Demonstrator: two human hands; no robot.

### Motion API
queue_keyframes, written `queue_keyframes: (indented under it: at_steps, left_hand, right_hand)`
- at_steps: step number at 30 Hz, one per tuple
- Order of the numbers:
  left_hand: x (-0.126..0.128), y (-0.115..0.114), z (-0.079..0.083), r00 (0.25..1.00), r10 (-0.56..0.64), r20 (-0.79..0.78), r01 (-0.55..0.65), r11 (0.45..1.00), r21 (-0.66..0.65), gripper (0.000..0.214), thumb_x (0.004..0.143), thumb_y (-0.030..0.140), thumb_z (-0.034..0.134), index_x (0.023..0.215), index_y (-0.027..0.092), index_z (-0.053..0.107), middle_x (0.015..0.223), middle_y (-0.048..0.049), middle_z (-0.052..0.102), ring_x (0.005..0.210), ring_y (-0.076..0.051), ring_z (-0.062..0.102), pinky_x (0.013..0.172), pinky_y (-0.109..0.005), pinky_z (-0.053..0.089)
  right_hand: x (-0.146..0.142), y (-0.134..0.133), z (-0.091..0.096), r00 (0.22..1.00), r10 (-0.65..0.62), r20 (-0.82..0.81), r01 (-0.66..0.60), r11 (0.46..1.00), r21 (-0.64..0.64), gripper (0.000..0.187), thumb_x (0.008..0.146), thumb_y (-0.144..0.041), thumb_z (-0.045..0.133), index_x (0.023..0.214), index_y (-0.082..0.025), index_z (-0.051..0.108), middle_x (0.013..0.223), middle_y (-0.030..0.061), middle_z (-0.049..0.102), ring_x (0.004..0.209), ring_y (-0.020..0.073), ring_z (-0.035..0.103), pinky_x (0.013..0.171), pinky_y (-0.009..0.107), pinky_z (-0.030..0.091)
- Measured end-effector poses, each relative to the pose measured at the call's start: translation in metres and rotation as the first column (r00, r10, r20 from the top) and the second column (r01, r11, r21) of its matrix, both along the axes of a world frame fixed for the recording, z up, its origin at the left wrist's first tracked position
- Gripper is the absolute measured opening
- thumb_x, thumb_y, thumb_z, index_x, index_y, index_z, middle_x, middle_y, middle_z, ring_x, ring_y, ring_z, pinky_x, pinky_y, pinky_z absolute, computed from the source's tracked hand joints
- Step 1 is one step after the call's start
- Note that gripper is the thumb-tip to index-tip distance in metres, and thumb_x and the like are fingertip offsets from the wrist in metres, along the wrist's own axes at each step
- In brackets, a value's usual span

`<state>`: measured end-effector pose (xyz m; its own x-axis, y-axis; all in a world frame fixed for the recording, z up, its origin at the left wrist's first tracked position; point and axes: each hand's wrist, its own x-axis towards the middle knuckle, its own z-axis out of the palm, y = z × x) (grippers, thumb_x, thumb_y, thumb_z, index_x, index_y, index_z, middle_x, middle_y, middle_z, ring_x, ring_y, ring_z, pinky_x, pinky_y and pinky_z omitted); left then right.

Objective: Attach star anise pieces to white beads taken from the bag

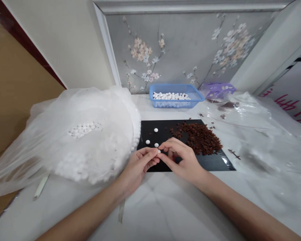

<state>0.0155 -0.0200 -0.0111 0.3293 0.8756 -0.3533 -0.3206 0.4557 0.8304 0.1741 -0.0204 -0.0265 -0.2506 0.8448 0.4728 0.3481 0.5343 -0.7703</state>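
Note:
Over a black mat [190, 164], my left hand [139, 164] pinches a small white ball [159, 151] between thumb and fingers. The thumb and forefinger of my right hand [182, 157] close on the same ball from the other side. Any small piece between those fingertips is hidden. Just beyond my fingers lie three loose white balls: one near ball [156, 145], a left ball [147, 142] and a farther ball [156, 130]. A heap of small brown star-shaped pieces [203, 139] covers the mat's right part, close to my right hand.
At the back stands a blue plastic basket [177, 104] of white balls. A large translucent bag [97, 147] full of white balls fills the left side. Clear plastic bags [261, 140] and a purple packet [219, 89] lie right. A pale-handled tool [41, 186] pokes out under the left bag.

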Motion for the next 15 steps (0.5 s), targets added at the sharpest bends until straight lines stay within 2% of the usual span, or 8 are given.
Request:
queue_keyframes:
  at_steps: [11,15]
  left_hand:
    - [-0.0012,0.0007,-0.0019,1.0,0.001,-0.01,0.0,1.0,0.018,0.015,0.07,0.029,0.069,0.07,0.014,0.064,0.067,0.0027,0.059,0.063,-0.004,0.052,0.063,-0.014,0.042]
    - [-0.0004,0.0008,-0.0014,1.0,0.016,0.009,-0.016,1.0,0.013,0.016,0.07,0.029,0.068,0.071,0.014,0.064,0.069,0.0023,0.058,0.063,-0.003,0.052,0.064,-0.013,0.043]
  right_hand:
    - [-0.0019,-0.0009,-0.0026,1.0,0.026,0.009,-0.026,0.999,0.039,0.009,0.084,-0.021,0.05,0.09,-0.018,0.056,0.078,0.0011,0.049,0.052,0.0059,0.045,0.046,0.02,0.041]
    - [0.0,-0.0013,-0.0002,0.997,0.009,0.08,-0.014,0.997,0.072,0.012,0.084,-0.021,0.05,0.095,-0.02,0.054,0.085,0.0023,0.052,0.053,0.006,0.045,0.048,0.02,0.041]
